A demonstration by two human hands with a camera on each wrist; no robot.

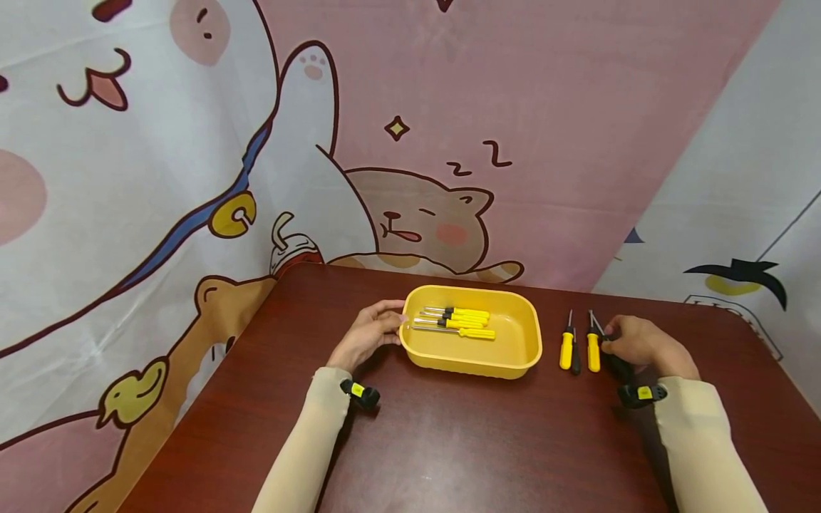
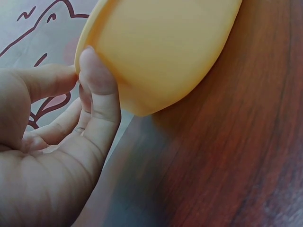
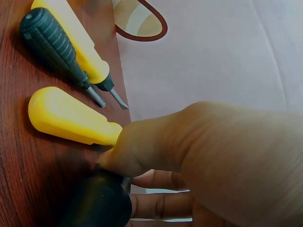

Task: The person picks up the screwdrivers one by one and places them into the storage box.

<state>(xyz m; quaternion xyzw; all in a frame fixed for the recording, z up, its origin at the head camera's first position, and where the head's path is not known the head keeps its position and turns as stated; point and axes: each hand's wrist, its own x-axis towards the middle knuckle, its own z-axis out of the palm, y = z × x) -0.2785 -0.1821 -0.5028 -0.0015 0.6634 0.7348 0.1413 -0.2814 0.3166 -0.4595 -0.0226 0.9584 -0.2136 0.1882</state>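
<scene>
My left hand (image 1: pixel 372 333) pinches the left rim of a yellow plastic basin (image 1: pixel 474 365), thumb on one side and a fingertip on the other, as the left wrist view shows. Several yellow-handled screwdrivers (image 1: pixel 476 333) lie inside the basin. To its right, my right hand (image 1: pixel 651 348) grips a black-handled screwdriver (image 3: pixel 102 201) between thumb and fingers; its tip end is partly hidden. Just left of that hand lies a yellow-handled screwdriver (image 1: pixel 594 355). Farther left are a small black-handled screwdriver (image 1: pixel 576 360) and another yellow-handled screwdriver (image 1: pixel 566 349).
The dark wood table (image 1: pixel 449 442) ends at the back against a cartoon-printed cloth (image 1: pixel 526 107). Cloth also hangs along the left side. Both wrists wear small black cameras on straps.
</scene>
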